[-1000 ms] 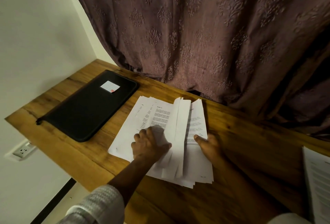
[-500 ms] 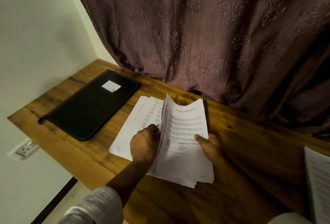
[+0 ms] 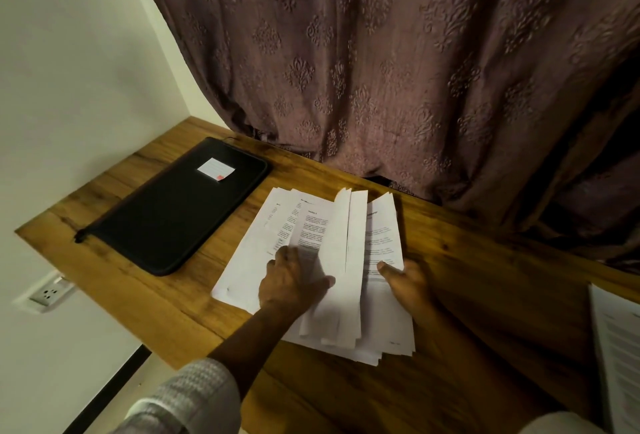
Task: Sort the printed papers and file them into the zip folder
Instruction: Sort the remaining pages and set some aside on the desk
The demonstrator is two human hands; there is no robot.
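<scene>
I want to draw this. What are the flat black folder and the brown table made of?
The flat black zip folder looks like matte fabric or faux leather: dull, soft-edged. The brown table looks like wood, lightly glossy: grain streaks show.

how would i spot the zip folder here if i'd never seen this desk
Find the wooden desk and go to its left end, by the white wall. The folder lies flat there, left of the papers. It is the only black thing on the desk, with a small white label on top.
</scene>
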